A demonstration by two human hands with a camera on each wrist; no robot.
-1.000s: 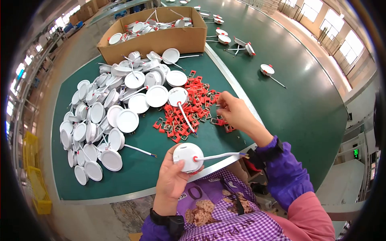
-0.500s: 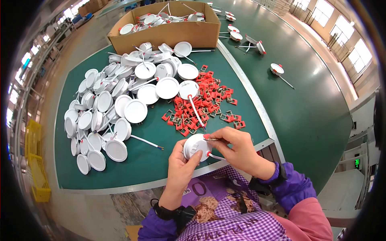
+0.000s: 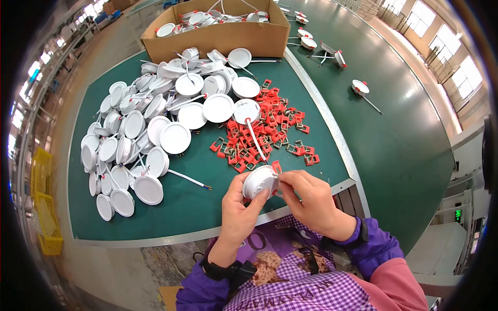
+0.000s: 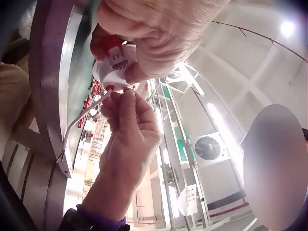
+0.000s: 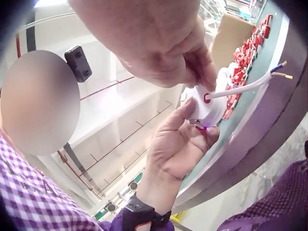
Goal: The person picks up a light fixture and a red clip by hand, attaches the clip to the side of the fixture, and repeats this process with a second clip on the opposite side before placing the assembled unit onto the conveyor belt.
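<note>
My left hand grips a round white downlight by its rim, tilted over the table's front edge. At its far right side my right hand pinches a red spring clip. Another red clip is on the downlight's side by my left fingers in the left wrist view. A white cable with bare wire ends leaves the back through a red grommet. Just beyond my hands lies a heap of red clips with metal springs. Many white downlights are piled to its left.
A cardboard box of downlights stands at the table's back. Right of a metal rail, a green conveyor belt carries several downlights with red clips. Yellow crates stand on the floor at far left.
My right hand left the red clip heap, came to the downlight with a clip and now works it at the rim. My left hand moved slightly right and tilted the downlight.
</note>
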